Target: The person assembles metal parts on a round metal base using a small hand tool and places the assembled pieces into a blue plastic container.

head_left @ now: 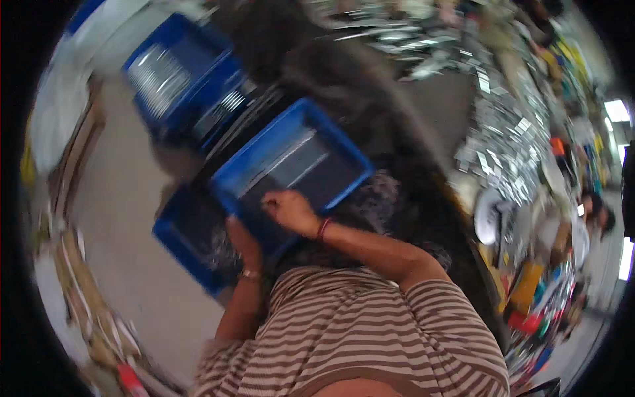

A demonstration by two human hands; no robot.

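A blue plastic bin (pixel 359 156) sits in front of me with long grey metal strips (pixel 297 163) lying in it. My right hand (pixel 291 210) is over the near part of this bin, its fingers curled into a pinch. Whatever may be between those fingertips is too small and blurred to name. Beside the bin's near left corner is my left hand (pixel 245 243), between it and a second, lower blue bin (pixel 173 231). Motion blur and the angle hide how its fingers are set. Some blurred shiny bits show inside the lower bin.
At the far left another blue bin (pixel 188 32) holds a stack of shiny metal strips (pixel 157 81). Large heaps of silvery metal pieces (pixel 506 142) cover the right side. A white round dish (pixel 487 217) and an orange object (pixel 527 286) sit along the right edge.
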